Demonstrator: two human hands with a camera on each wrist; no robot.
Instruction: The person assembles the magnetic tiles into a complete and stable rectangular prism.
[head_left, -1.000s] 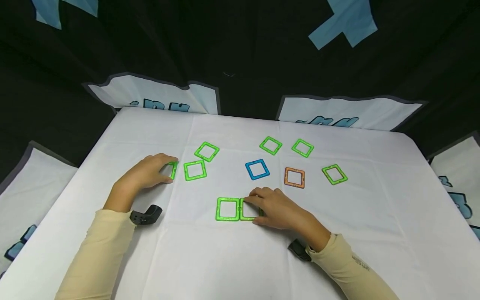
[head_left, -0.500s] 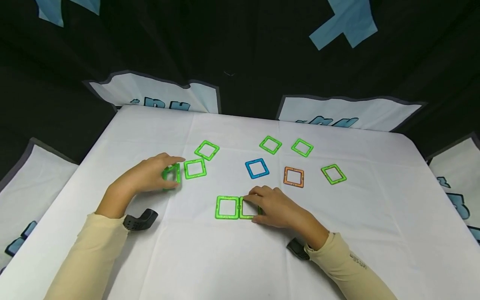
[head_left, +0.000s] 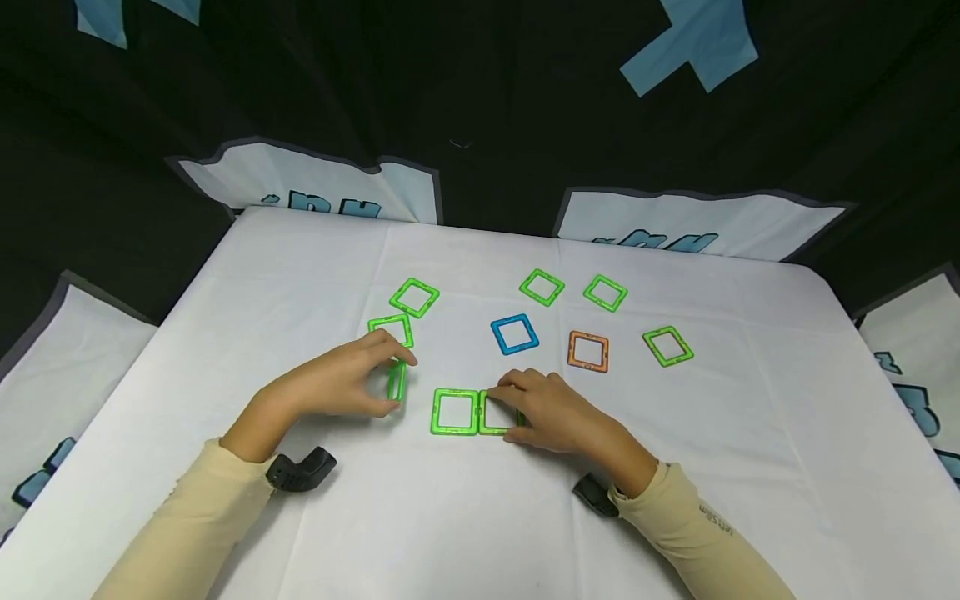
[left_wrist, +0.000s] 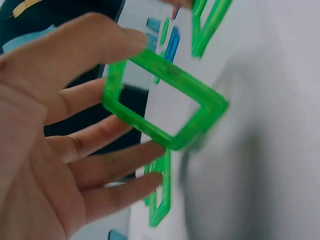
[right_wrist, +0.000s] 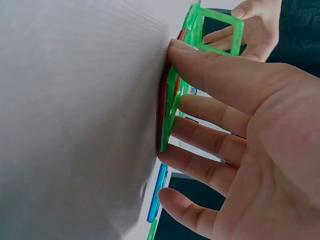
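My left hand (head_left: 330,383) pinches a green square magnetic tile (left_wrist: 212,107) between thumb and fingers, tilted up on edge just left of a joined pair. That pair is two green square tiles lying side by side, the left tile (head_left: 436,412) fully visible. My right hand (head_left: 558,417) grips the right tile (head_left: 495,432) of the pair with thumb and fingers at its edges, partly covering it. In the right wrist view a red layer (right_wrist: 162,105) shows under the green edge (right_wrist: 169,120) at my fingertips.
Two green tiles lie beyond my left hand, the farther one (head_left: 415,313) angled. A blue tile (head_left: 498,337) and an orange tile (head_left: 588,336) lie behind the pair. Several green tiles, one of them rightmost (head_left: 681,358), are spread at the back right of the white-covered table (head_left: 480,517).
My left hand has carried its green tile rightward and nearer to me, from left of the loose green tiles to beside the joined pair. My right hand has stayed in place.
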